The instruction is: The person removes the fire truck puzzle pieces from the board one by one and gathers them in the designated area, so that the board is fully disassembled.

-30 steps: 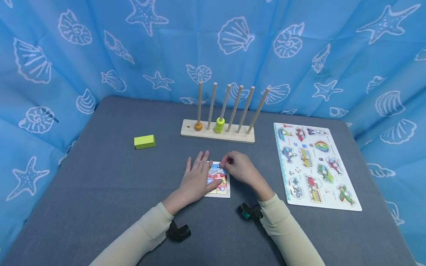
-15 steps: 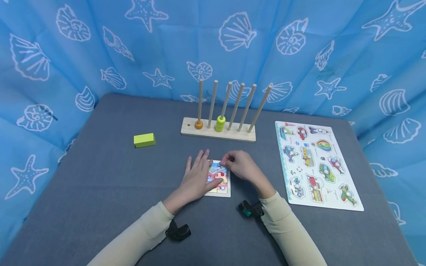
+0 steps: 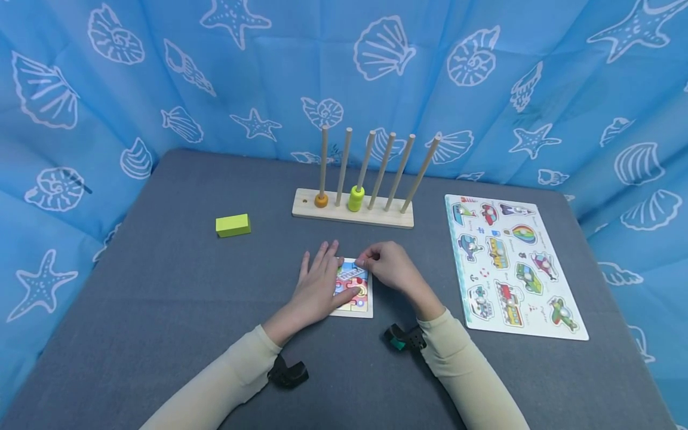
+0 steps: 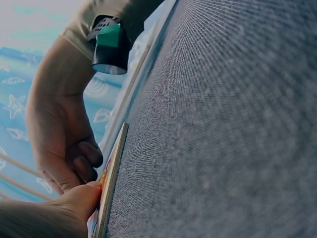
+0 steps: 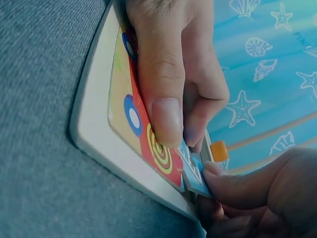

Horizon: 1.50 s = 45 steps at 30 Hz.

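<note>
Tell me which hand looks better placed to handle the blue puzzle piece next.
Probably the right hand: it pinches the blue piece by its edge, while the left hand lies spread over the puzzle board.

High head view, wrist close-ups, puzzle (image 3: 350, 283) shared

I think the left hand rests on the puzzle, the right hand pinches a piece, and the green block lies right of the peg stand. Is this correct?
Not entirely: the head view shows the green block left of the peg stand. The left hand does rest on the puzzle, and the right hand pinches a piece.
</note>
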{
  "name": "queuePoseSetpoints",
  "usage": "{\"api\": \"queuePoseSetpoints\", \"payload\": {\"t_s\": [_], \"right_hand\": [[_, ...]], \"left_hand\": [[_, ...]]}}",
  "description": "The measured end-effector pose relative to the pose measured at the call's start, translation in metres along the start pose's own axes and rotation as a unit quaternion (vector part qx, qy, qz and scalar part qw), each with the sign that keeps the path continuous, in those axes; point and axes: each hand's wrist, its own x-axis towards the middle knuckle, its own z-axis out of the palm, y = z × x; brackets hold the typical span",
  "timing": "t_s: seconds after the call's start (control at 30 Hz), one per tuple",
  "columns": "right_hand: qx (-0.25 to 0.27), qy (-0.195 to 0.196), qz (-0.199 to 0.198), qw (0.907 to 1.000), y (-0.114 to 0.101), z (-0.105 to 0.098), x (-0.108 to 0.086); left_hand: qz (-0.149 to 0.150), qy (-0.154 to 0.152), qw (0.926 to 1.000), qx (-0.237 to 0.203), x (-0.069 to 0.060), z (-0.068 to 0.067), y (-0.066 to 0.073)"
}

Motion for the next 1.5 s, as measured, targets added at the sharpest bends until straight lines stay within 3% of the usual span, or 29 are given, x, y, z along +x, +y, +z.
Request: {"api": "queuePoseSetpoints", "payload": {"t_s": [0.57,1.03,1.2,1.37,1.5], "right_hand": [[-0.009,-0.028,-0.024,0.9993,0.003,-0.005,0.002],[0.021,-0.030,-0.019,0.9991,0.005,-0.010,0.000],[0.019,-0.040,-0.019,0.9988,0.009,-0.026,-0.001],[0.005,-0.071,-0.009,0.9974,0.022,-0.054,-0.005],[-0.003,-0.091,0.013,0.9957,0.039,-0.080,-0.010]], "left_hand": [[-0.005,0.002,0.9997,-0.022,0.004,0.000,0.002],[-0.003,0.008,0.9997,-0.023,0.003,0.001,0.002],[-0.012,0.000,0.9998,-0.015,0.004,0.002,0.002],[-0.011,-0.002,0.9999,-0.009,0.004,0.003,-0.001],[-0.006,-0.013,0.9997,0.019,0.003,0.004,-0.004]]}}
